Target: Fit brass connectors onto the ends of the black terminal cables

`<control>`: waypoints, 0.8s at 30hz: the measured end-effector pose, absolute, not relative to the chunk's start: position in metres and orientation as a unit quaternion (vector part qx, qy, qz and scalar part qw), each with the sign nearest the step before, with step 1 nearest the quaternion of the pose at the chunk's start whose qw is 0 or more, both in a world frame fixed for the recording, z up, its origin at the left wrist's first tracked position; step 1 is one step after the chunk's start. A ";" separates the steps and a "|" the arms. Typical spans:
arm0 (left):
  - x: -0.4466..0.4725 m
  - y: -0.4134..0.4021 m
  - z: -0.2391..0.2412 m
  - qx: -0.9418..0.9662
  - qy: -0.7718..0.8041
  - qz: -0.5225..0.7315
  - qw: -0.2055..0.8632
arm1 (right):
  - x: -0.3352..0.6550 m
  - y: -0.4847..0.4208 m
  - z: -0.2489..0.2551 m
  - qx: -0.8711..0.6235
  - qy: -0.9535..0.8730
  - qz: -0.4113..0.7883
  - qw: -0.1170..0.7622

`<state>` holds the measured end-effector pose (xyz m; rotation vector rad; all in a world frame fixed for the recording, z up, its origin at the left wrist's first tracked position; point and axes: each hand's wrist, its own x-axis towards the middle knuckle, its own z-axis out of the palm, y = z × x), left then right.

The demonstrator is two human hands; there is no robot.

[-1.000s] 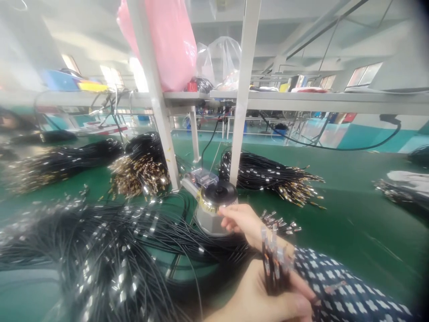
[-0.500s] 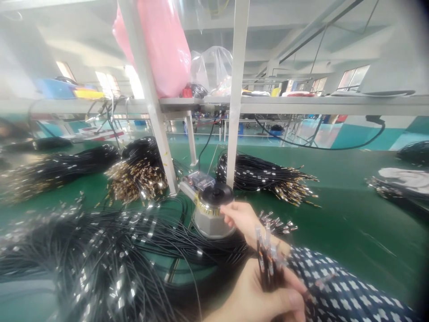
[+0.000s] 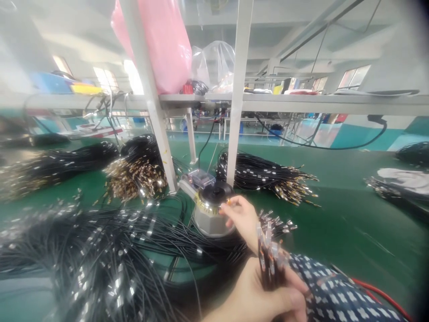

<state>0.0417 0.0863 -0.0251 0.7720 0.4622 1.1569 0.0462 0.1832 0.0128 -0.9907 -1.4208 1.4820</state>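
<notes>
From where I stand, a green tabletop [image 3: 342, 223] spreads across the foreground, its surface lightly scuffed toward the right. Two pale metal uprights [image 3: 241, 67] rise from its far side to either hand of the middle, and a long, light-grey shelf [image 3: 301, 106] runs level behind them. Beneath it I can see through to a shiny, pale-blue floor [image 3: 174, 138] and more benches, too small to make out well. Daylight glares in the left-hand windows [image 3: 134, 78]; a paned window [image 3: 354, 77] sits in the whitish wall [image 3: 397, 58] at right. Overhead, pale beams [image 3: 311, 29] cross a whitish ceiling [image 3: 284, 15].
</notes>
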 end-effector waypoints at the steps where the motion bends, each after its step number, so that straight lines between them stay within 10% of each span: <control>1: 0.041 0.086 -0.025 0.354 0.212 0.526 0.744 | 0.046 0.184 0.012 -0.395 -0.565 0.591 0.419; 24: 0.033 0.083 0.007 0.251 0.407 0.629 0.613 | 0.195 0.160 0.056 -0.337 -0.733 0.531 0.257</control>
